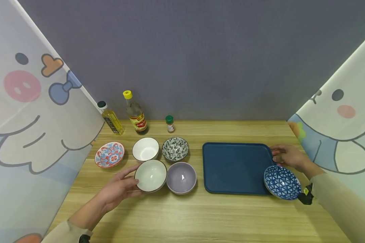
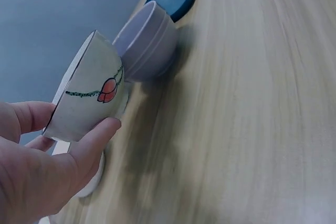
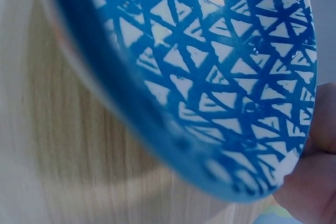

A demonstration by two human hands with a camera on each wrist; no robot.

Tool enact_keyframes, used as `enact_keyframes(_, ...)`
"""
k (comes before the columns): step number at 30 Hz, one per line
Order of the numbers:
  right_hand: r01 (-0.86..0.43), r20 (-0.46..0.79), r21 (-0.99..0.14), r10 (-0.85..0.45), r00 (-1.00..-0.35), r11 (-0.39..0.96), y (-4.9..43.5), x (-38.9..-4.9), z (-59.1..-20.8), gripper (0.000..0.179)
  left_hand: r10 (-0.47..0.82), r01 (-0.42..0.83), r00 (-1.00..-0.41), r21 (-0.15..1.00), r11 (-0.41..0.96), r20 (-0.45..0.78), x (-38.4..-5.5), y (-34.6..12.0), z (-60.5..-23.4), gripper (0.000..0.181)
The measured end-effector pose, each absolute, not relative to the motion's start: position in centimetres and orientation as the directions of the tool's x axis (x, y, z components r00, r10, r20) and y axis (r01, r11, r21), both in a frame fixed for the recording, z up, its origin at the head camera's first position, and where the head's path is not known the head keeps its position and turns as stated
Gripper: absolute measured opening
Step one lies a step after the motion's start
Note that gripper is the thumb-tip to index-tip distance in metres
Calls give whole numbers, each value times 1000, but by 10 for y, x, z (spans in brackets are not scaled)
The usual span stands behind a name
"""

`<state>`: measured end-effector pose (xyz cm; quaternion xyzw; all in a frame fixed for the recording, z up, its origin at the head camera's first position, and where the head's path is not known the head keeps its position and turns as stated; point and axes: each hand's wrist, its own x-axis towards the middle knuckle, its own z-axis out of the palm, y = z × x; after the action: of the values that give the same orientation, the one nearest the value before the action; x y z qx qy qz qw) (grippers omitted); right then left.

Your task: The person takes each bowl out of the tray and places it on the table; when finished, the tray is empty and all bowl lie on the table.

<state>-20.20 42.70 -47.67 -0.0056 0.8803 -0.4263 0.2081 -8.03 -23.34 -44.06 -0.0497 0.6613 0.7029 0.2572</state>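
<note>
In the head view my left hand (image 1: 118, 190) grips a white bowl (image 1: 151, 175) with a dark rim, fingers and thumb at its left side. The left wrist view shows the bowl (image 2: 86, 90) tilted, with a red bud and green vine outside, close against the purple bowl (image 2: 149, 43). My right hand (image 1: 287, 157) is at the right edge of the blue tray (image 1: 237, 168), fingers bent over that edge. Just below it is a blue-and-white triangle-patterned bowl (image 1: 282, 182), which hides part of the hand in the right wrist view; I cannot tell whether the hand grips anything.
Behind the held bowl are another white bowl (image 1: 146, 149), a leaf-patterned bowl (image 1: 175, 149) and a red-blue dish (image 1: 109, 154). An oil bottle (image 1: 113, 121), a yellow-capped sauce bottle (image 1: 137, 114) and a green-capped shaker (image 1: 170, 124) stand along the grey back panel (image 1: 185, 60).
</note>
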Motion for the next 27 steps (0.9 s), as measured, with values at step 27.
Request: enact_keyframes(27, 186, -374, -749, -175, -911, 636, 428, -201, -476, 60, 240, -475, -857, 879, -29, -455, -73, -249, -473, 74)
